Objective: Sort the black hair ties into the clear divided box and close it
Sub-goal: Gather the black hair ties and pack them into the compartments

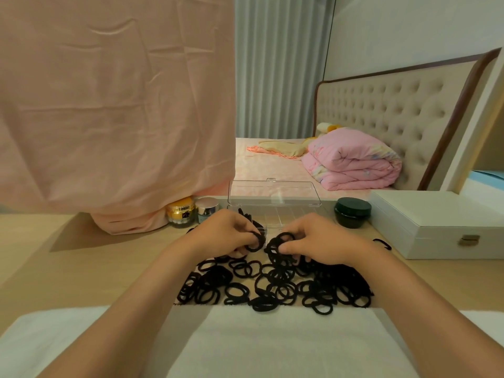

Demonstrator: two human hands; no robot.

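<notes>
At twelve o'clock from the left hand (229, 233), which pinches one tie (256, 242), lies the open box (289, 214), while the right hand (313, 241), slightly farther, grips several ties (281, 241)

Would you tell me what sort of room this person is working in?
Most likely a bedroom: a tufted headboard and folded pink quilt sit behind the table, which holds a gold cosmetic jar.

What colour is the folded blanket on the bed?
The folded blanket is pink, best seen in the head view.
</notes>
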